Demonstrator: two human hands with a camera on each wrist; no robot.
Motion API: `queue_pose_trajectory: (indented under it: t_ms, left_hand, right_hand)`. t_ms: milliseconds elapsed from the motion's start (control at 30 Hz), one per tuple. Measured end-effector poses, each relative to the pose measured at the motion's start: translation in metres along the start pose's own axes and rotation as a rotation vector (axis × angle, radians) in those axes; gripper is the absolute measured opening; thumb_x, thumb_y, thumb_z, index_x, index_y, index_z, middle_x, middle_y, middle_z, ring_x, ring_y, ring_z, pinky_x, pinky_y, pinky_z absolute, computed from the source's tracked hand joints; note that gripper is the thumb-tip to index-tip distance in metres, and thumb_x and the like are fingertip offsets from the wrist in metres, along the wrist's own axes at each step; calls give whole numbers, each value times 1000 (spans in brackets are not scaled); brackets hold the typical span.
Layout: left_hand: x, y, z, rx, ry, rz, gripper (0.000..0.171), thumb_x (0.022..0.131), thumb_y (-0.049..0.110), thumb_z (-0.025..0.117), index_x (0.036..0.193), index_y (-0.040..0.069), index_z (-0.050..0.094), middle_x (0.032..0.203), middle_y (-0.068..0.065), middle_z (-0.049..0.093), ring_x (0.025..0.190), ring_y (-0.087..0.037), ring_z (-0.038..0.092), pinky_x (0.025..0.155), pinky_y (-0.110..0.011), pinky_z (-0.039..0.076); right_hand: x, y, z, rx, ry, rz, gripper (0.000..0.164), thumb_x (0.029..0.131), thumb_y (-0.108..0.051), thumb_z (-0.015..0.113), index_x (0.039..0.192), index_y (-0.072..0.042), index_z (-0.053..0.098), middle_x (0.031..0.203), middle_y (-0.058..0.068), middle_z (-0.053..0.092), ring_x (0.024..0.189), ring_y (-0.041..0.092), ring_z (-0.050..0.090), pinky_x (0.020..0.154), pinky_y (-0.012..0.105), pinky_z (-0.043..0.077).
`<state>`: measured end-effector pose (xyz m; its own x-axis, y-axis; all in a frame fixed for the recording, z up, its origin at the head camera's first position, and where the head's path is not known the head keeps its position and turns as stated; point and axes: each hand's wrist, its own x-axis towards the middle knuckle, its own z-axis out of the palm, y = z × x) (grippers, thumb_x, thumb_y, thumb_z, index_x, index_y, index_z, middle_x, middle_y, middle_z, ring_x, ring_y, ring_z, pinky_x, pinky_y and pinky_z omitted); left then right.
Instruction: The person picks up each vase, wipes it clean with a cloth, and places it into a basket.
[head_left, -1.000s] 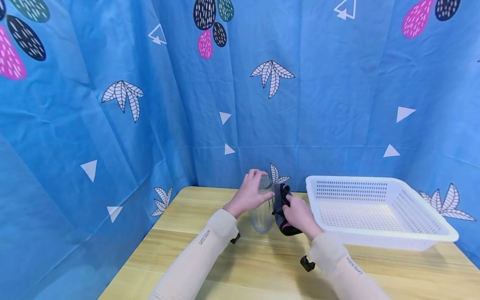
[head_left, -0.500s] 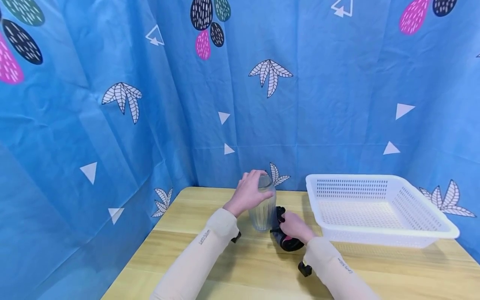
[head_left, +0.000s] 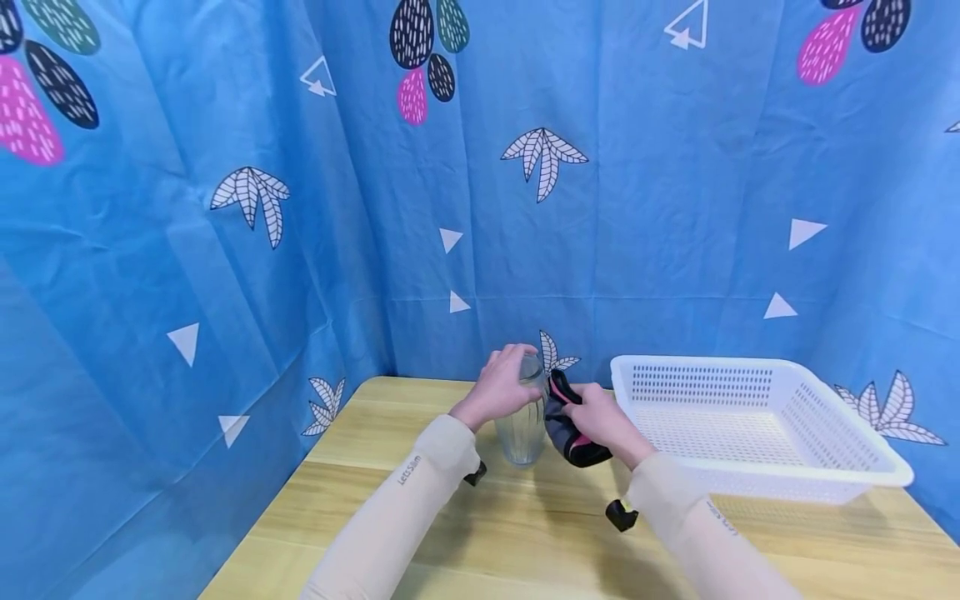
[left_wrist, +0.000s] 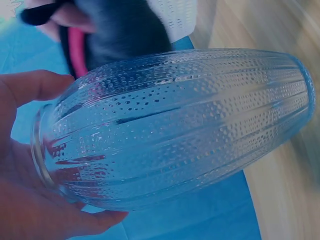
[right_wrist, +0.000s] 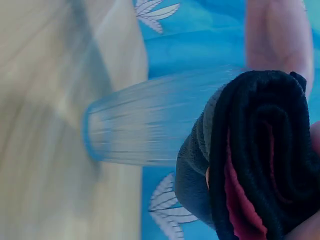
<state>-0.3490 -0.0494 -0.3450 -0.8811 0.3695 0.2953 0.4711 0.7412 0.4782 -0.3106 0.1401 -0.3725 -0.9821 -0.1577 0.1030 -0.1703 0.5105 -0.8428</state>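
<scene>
Cloth [head_left: 558, 423], dark with pink edging and folded into a roll, gripped by the right hand [head_left: 600, 415] at the right side of the glass vase [head_left: 521, 437]. Sits higher than half a second ago, raised from beside the glass's lower part to its middle and above; contact hard to tell. Upright on the desk [head_left: 356, 454], vase held near the mouth by the left hand [head_left: 498, 385], same grip as before. Just beyond both hands, far desk edge and blue curtain [head_left: 675, 250]; just right of the right hand, white basket [head_left: 765, 482]. More room nearer, between the forearms [head_left: 405, 500], and leftward from the left hand to the side edge.
</scene>
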Motion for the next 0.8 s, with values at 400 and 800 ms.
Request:
queue_pose_trajectory:
  t_ms: [400, 800]
  left_hand:
    - [6, -6, 2, -25, -19, -14, 73, 82, 28, 77, 147, 21, 46, 150, 1, 46, 138, -28, 37, 112, -54, 33]
    - [3, -6, 4, -21, 16, 23, 61, 95, 40, 65, 147, 15, 47, 151, -2, 45, 139, -28, 37, 113, -48, 36]
  right_hand:
    - [5, -28, -20, -37, 67, -156, 37, 99, -8, 54, 135, -7, 63, 120, 20, 68, 90, 24, 64, 77, 33, 50]
    - [9, 13, 7, -242, 53, -57, 33, 94, -5, 57, 124, 5, 64, 107, 22, 71, 84, 24, 66, 75, 39, 54]
